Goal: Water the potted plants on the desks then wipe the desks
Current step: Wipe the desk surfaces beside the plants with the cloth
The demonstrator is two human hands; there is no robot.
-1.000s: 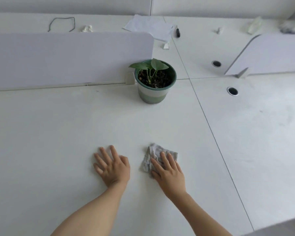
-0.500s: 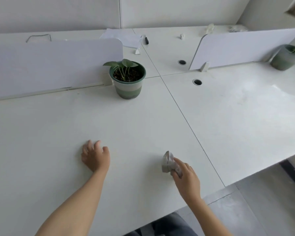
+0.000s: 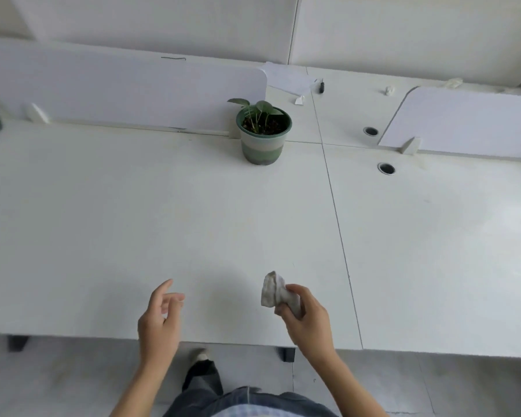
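Up in the right hand (image 3: 309,323), bunched between curled fingers and thumb, sits the cloth (image 3: 272,289): a small grey wad, apparently held just above the desk (image 3: 193,221), its free end poking past the fingertips. Left hand (image 3: 160,323) hovers alongside, fingers loose and half-bent, gripping nothing. Well beyond both sets of fingertips stands the potted plant (image 3: 263,133), just in front of the divider (image 3: 118,94). That rag looks soft, light and floppy, and any squeeze will crumple it. My read: it wants spreading flat under palm and straight fingers, pressed at the middle, not pinched by a corner. It's unlikely to slip, but the wipe should steer round the pot.
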